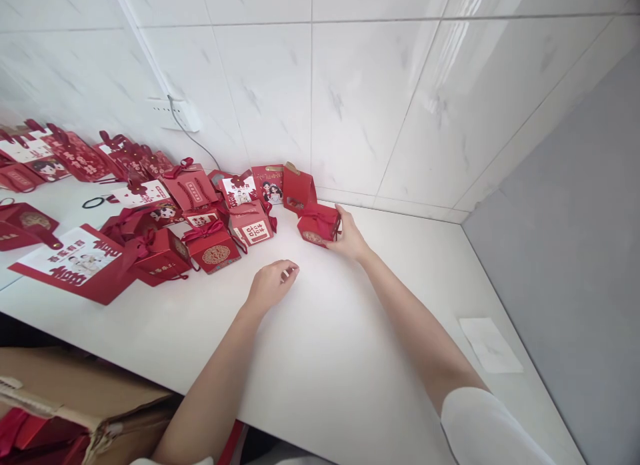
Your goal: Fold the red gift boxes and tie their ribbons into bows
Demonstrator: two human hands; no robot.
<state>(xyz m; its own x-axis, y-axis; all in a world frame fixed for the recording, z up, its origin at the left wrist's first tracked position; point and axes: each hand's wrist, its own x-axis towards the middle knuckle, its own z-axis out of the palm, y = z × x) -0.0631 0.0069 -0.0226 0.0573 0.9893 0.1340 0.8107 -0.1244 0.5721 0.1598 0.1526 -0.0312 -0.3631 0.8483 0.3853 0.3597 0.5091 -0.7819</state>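
Note:
My right hand [350,234] grips the right side of a small red gift box [314,229] with a ribbon bow on top and a gold round emblem on its front. The box is at the back of the white table [320,358], just in front of a taller red box [299,188] by the wall. My left hand [273,283] rests low over the table, its fingers curled in towards the thumb with nothing visible in them. Nearest to it are a pink-red box [251,223] and a red box with a gold emblem [215,249].
Several red gift boxes and bags crowd the table's left, among them a large white-fronted one [80,258]. A cable hangs from a socket strip [174,114] on the tiled wall. White paper [491,345] lies at right. Below the front edge stands an open cardboard carton [75,385].

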